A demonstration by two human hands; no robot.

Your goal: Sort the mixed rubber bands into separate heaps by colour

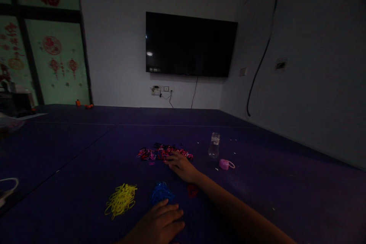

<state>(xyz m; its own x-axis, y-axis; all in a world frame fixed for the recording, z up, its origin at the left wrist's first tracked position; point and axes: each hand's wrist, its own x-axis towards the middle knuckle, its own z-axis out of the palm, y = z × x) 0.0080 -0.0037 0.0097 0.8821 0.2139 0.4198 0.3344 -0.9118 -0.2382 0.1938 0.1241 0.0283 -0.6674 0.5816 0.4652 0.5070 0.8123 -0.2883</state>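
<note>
My right hand [182, 165] reaches over a mixed pile of red, pink and black elastic bands [160, 153], its fingers stretched out and its fingertips at the near edge of the pile. Lower down, my left hand [162, 222] lies with fingers apart, just in front of a pile of blue elastic bands [161, 192]. Left of that sits a loose heap of yellow elastic bands [121, 199]. A small group of red bands [192, 190] is partly hidden by my right forearm. No band shows held in either hand.
A clear bottle [214, 145] stands to the right of the mixed pile, with a pink cap with a loop [224, 164] beside it. White scraps dot the purple floor mat [85, 160]. A white looped object [8, 188] is at the left edge. A television [190, 45] hangs on the wall.
</note>
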